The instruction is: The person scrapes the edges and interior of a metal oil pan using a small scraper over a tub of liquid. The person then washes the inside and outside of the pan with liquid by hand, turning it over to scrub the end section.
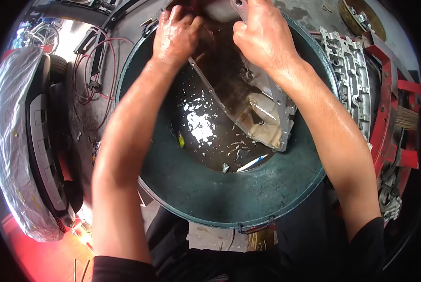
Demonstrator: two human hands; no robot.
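Black sleeves [123, 270] and bare forearms [121, 141] lay nearest, reaching over the near rim of a round green tub [210, 199]. Between them a metal casting [269, 115] slanted inside the tub, its lower end toward the near right rim, its upper end by the far rim. The right hand [262, 40] had its fingers curled firmly around the casting's upper right edge. The left hand [177, 35], glistening, bent over the upper left edge; whether its fingers gripped or merely pressed could not be told.

A steady right-hand hold seemed to matter most, since wet metal could slip. Keeping the low corner from knocking the tub wall, and tilting slowly to limit splashing, looked wise; the left fingers were best kept flat near the thin edge.

Around the casting, dark liquid [180, 115] pooled, with a yellow-green scrap [181, 140] at its left. Beyond the right rim stood ridged metal parts [349, 77] and a red frame [382, 84]; beyond the left, a red hose [113, 66].
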